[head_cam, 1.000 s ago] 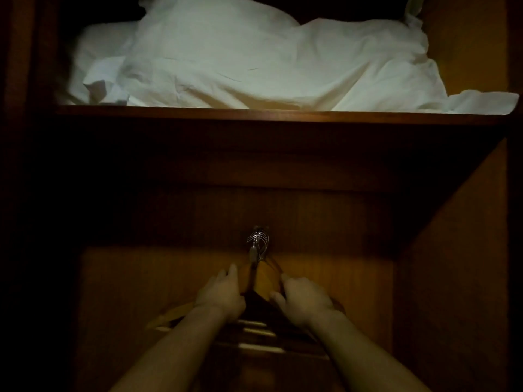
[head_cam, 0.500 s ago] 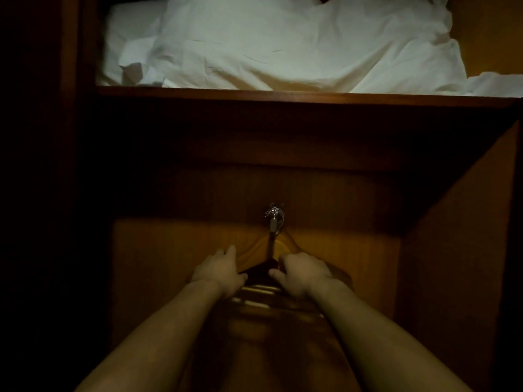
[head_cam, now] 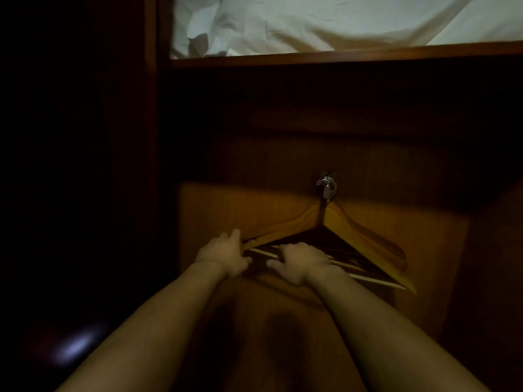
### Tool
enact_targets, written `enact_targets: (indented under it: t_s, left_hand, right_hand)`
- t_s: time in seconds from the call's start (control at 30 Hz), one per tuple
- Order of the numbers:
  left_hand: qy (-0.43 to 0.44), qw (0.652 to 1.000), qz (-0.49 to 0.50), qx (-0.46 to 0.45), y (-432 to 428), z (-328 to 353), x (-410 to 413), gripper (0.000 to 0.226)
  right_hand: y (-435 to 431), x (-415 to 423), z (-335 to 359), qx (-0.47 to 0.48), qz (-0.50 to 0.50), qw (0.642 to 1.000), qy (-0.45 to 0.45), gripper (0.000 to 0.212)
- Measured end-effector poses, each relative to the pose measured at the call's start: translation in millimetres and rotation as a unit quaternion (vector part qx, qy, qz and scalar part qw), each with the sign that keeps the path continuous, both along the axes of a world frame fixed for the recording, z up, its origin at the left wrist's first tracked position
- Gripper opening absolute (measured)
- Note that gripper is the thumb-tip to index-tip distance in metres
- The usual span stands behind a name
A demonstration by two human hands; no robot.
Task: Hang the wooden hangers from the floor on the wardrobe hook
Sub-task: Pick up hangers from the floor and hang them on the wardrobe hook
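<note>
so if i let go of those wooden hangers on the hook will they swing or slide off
The wooden hangers look rigid, so they probably won't flex. They hang from one small metal hook, so they will likely swing and knock together once the left hand and right hand let go. Slipping off seems unlikely, though how they sit on it isn't clear.

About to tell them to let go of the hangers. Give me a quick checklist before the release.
1. Hanger necks at the metal hook: ok, they converge there.
2. Every neck fully seated: cannot tell, too dark.
3. Wooden hangers bunched together: ok, arms fan slightly on the right.
4. Left hand on the left arm ends: ok, in contact.
5. Right hand on the lower bars: ok.
6. Bedding on the shelf clear of the hook: ok.
</note>
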State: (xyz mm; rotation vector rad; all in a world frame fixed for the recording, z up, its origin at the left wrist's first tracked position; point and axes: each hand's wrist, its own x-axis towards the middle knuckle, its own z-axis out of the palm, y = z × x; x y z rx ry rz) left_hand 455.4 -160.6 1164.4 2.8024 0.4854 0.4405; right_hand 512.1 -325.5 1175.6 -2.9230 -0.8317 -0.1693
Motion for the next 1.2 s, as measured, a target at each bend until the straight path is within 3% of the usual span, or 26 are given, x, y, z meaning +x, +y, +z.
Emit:
enact_targets:
  t_s: [0.3,0.57,0.8,1.2]
  left_hand:
    - [0.06,0.997,0.029,-0.04,13.5,-25.7,-82.5,0.082]
    - [0.032,0.985,0.167,-0.03,-2.6,-38.7,-179.0,0.082]
    - [0.088,0.957,0.275,-0.015,-15.8,-67.7,-285.3,0.086]
    - [0.095,0.889,0.446,-0.05,-22.7,-71.4,-482.1,0.089]
  right_hand:
    - [17.5,-34.2,-8.3,0.011,0.096,0.995,0.029,0.063]
    - [30.4,-92.1,-27.1,-0.002,0.226,0.973,0.053,0.058]
    - [50.1,-159.9,-51.5,-0.009,0.327,0.94,0.102,0.058]
    - [111.2,-330.6,-67.0,-0.023,0.491,0.867,0.081,0.065]
